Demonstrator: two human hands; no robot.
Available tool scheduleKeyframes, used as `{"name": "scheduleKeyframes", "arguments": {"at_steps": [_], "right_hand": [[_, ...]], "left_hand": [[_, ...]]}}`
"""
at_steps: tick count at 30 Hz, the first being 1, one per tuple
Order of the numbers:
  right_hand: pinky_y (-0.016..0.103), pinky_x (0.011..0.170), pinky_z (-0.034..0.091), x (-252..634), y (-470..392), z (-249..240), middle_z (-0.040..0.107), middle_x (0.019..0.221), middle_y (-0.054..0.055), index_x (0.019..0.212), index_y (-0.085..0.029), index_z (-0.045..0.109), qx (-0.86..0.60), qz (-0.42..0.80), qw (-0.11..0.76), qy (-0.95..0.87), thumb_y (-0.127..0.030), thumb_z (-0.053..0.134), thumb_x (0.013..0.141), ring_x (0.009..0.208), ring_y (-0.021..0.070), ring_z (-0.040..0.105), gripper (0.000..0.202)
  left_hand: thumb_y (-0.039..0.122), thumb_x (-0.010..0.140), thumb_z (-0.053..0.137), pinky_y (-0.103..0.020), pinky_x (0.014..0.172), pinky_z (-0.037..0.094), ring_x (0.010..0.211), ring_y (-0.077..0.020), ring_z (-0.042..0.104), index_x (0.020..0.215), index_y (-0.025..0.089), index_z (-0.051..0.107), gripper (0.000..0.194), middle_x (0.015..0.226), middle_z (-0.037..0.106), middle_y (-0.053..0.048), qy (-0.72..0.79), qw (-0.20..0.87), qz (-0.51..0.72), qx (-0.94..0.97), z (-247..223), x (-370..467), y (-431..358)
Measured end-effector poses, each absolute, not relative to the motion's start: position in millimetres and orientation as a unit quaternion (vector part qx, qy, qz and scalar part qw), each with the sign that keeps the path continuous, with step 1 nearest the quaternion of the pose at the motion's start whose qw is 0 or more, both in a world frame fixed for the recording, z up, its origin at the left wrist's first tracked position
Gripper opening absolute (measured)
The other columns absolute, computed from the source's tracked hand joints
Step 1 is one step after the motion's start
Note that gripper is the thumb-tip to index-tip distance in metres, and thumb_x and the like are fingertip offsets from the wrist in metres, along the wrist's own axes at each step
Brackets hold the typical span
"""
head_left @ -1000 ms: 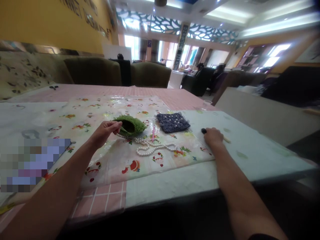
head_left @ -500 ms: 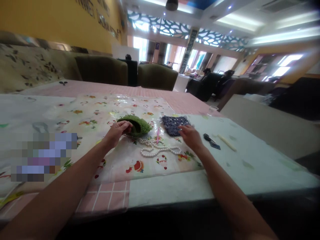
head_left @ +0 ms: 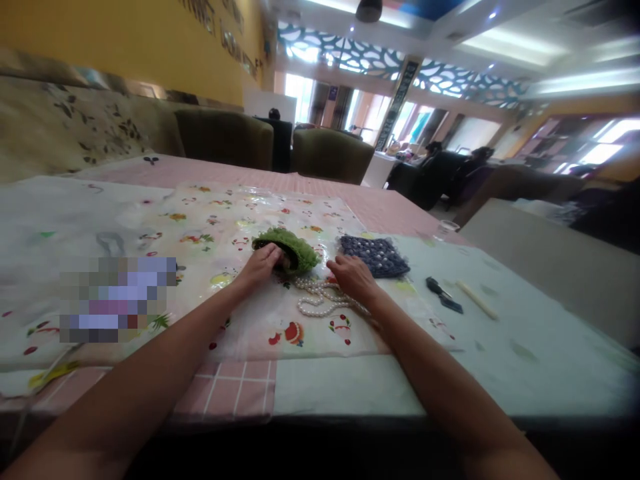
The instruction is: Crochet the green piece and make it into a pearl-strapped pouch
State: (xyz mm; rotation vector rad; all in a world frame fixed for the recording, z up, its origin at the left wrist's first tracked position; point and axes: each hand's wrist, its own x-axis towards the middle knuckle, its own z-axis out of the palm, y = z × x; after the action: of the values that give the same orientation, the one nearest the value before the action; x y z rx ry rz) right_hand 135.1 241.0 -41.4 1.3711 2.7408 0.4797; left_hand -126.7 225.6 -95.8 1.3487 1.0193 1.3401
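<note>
My left hand (head_left: 263,262) is closed on the rim of a fuzzy green crocheted pouch (head_left: 300,250), fingers at its dark opening. The pouch rests on its side, mouth turned towards me and to the left. Just right of it, my right hand (head_left: 351,275) reaches low over the table with its fingers drawn together; what they hold, if anything, is hidden. A strand of white pearl beads (head_left: 315,308) lies looped below both hands, partly covered by the right one. Behind the right hand lies a dark purple crocheted square (head_left: 376,255) dotted with pale beads.
A dark-handled tool (head_left: 444,295) and a cream stick (head_left: 477,300) lie at the right. A pixelated item (head_left: 117,300) is on the left. Small black scissors (head_left: 151,160) lie at the far left corner. Chairs (head_left: 330,153) stand beyond the fruit-print cloth (head_left: 250,333).
My right hand has moved left, off the purple square to the spot beside the green pouch. The pink stick seen there earlier no longer shows. The whole view has shifted slightly.
</note>
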Motion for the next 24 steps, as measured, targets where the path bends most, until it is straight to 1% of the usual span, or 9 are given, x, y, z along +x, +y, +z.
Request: {"name": "scheduleKeyframes", "arguments": {"at_steps": [3, 5, 7, 10, 13, 16, 20, 22, 24], "right_hand": [[0.031, 0.078, 0.037, 130.6, 231.7, -35.9, 0.066, 0.106, 0.015, 0.11, -0.015, 0.064, 0.479, 0.183, -0.04, 0.857, -0.011, 0.037, 0.095, 0.093, 0.0241, 0.06, 0.031], [0.03, 0.084, 0.04, 123.9, 224.1, -33.9, 0.064, 0.117, 0.015, 0.113, -0.016, 0.061, 0.481, 0.183, -0.085, 0.853, -0.016, 0.032, 0.099, 0.103, 0.0241, 0.06, 0.032], [0.031, 0.092, 0.041, 114.0, 216.1, -34.6, 0.062, 0.125, 0.014, 0.112, -0.018, 0.059, 0.46, 0.16, -0.151, 0.86, -0.027, 0.036, 0.101, 0.111, 0.0238, 0.059, 0.027], [0.035, 0.101, 0.041, 97.3, 206.6, -40.5, 0.059, 0.133, 0.015, 0.112, -0.018, 0.057, 0.411, 0.125, -0.226, 0.874, -0.042, 0.052, 0.095, 0.121, 0.0265, 0.055, 0.03], [0.039, 0.103, 0.041, 88.4, 205.7, -48.9, 0.053, 0.14, 0.015, 0.115, -0.018, 0.056, 0.403, 0.129, -0.213, 0.881, -0.031, 0.057, 0.091, 0.126, 0.0288, 0.051, 0.027], [0.04, 0.1, 0.044, 95.0, 212.3, -53.3, 0.055, 0.138, 0.016, 0.112, -0.017, 0.057, 0.424, 0.138, -0.22, 0.867, -0.016, 0.055, 0.087, 0.122, 0.0293, 0.054, 0.025], [0.038, 0.099, 0.043, 122.9, 221.6, -45.2, 0.056, 0.135, 0.017, 0.112, -0.016, 0.057, 0.446, 0.146, -0.232, 0.852, -0.027, 0.052, 0.093, 0.121, 0.028, 0.054, 0.022], [0.036, 0.096, 0.042, 140.6, 225.8, -37.9, 0.06, 0.125, 0.016, 0.111, -0.015, 0.058, 0.482, 0.161, -0.168, 0.844, -0.03, 0.046, 0.098, 0.115, 0.0273, 0.055, 0.024], [0.033, 0.086, 0.042, 157.5, 230.5, -32.4, 0.065, 0.107, 0.014, 0.102, -0.015, 0.063, 0.508, 0.162, -0.085, 0.841, -0.028, 0.041, 0.1, 0.101, 0.0252, 0.057, 0.025]], "left_hand": [[0.044, 0.086, 0.056, -0.032, 0.076, 0.047, 0.075, -0.0188, 0.06, 0.074, 0.019, 0.056, 0.027, 0.073, 0.064, -0.001, 0.415, 0.462, 0.541, 0.568, -101.0, -119.9, 226.8], [0.044, 0.087, 0.055, -0.032, 0.074, 0.048, 0.074, -0.0192, 0.06, 0.074, 0.02, 0.054, 0.027, 0.073, 0.063, -0.001, 0.412, 0.46, 0.537, 0.575, -102.8, -114.7, 226.6], [0.044, 0.088, 0.053, -0.032, 0.073, 0.049, 0.073, -0.0192, 0.059, 0.075, 0.02, 0.054, 0.027, 0.072, 0.062, -0.001, 0.405, 0.463, 0.53, 0.584, -102.9, -109.8, 224.8], [0.044, 0.089, 0.051, -0.032, 0.073, 0.049, 0.074, -0.0191, 0.06, 0.076, 0.02, 0.054, 0.028, 0.075, 0.064, -0.002, 0.391, 0.47, 0.517, 0.598, -101.1, -104.5, 220.0], [0.046, 0.09, 0.048, -0.031, 0.072, 0.049, 0.074, -0.0182, 0.061, 0.077, 0.019, 0.053, 0.03, 0.077, 0.067, -0.004, 0.384, 0.486, 0.501, 0.604, -98.4, -103.6, 215.9], [0.048, 0.089, 0.047, -0.026, 0.062, 0.045, 0.063, -0.0142, 0.057, 0.073, 0.017, 0.054, 0.036, 0.071, 0.066, -0.004, 0.388, 0.507, 0.473, 0.608, -94.2, -106.8, 213.4], [0.047, 0.086, 0.054, -0.021, 0.048, 0.029, 0.046, -0.0079, 0.038, 0.072, 0.014, 0.058, 0.036, 0.052, 0.052, 0.003, 0.396, 0.525, 0.433, 0.616, -82.6, -114.1, 209.4], [0.046, 0.085, 0.058, -0.021, 0.047, 0.025, 0.045, -0.0069, 0.035, 0.075, 0.013, 0.063, 0.035, 0.05, 0.048, 0.005, 0.394, 0.536, 0.41, 0.624, -73.7, -120.0, 207.5], [0.044, 0.083, 0.062, -0.02, 0.047, 0.025, 0.047, -0.0066, 0.037, 0.072, 0.012, 0.065, 0.035, 0.052, 0.05, 0.003, 0.389, 0.544, 0.388, 0.634, -63.7, -128.5, 206.2]]}}
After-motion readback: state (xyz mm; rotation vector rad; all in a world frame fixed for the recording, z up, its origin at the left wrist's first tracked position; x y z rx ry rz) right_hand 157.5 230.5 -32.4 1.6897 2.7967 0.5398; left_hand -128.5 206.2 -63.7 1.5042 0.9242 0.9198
